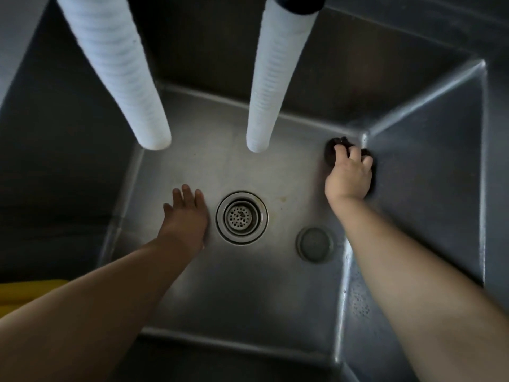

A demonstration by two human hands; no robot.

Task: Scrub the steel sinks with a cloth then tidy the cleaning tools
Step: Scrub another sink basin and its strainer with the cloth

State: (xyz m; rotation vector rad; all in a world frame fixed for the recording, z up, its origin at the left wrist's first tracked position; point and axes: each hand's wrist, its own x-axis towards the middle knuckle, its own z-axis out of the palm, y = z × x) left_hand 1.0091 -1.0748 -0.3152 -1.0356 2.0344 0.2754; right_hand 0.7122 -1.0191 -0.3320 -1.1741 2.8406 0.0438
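I look straight down into a deep steel sink (192, 166). My right hand (348, 176) grips a dark cloth (330, 151) and presses it against the sink floor at the back right corner, where the floor meets the right wall. Most of the cloth is hidden under the fingers. My left hand (187, 216) lies flat with straight fingers on the sink floor, just left of the round drain strainer (241, 217). It holds nothing.
Two white ribbed hoses (118, 73) (271, 86) hang down into the sink from above. A round flat drain cover (314, 244) lies on the floor right of the strainer. Something yellow (30, 292) shows at the left edge. Water drops cling to the right wall.
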